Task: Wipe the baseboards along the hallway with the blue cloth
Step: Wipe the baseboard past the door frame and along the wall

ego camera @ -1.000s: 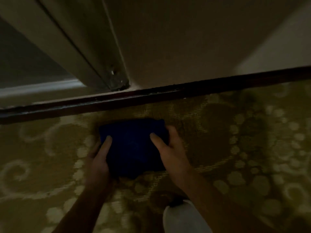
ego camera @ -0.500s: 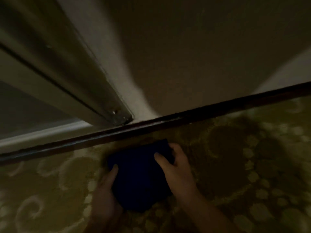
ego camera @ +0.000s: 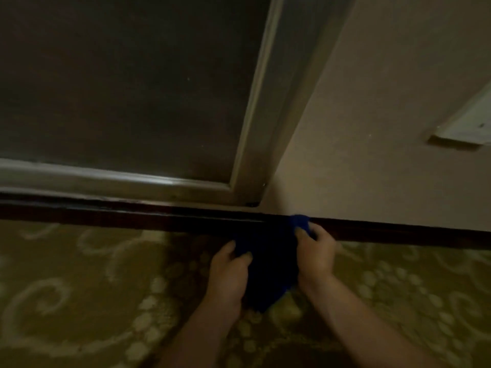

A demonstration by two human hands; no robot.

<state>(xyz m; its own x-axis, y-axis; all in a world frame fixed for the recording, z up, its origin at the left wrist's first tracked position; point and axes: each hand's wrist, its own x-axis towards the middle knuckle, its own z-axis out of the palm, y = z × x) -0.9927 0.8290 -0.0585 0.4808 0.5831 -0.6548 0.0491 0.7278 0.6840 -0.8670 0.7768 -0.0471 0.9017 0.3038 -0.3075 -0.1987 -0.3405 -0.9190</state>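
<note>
The blue cloth [ego camera: 268, 264] is held between both hands, its upper corner pressed against the dark baseboard [ego camera: 132, 216] just below the corner of the metal door frame [ego camera: 255, 144]. The left hand [ego camera: 228, 274] grips the cloth's left edge with curled fingers; the right hand [ego camera: 314, 254] pinches the right edge, and the cloth's top is bunched above its fingertips at the baseboard. The cloth's lower point hangs over the patterned carpet [ego camera: 79, 288]. A beige wall [ego camera: 358, 155] is seen above the baseboard on the right

Both forearms bare to the frame edge, no sleeves visible.
</note>
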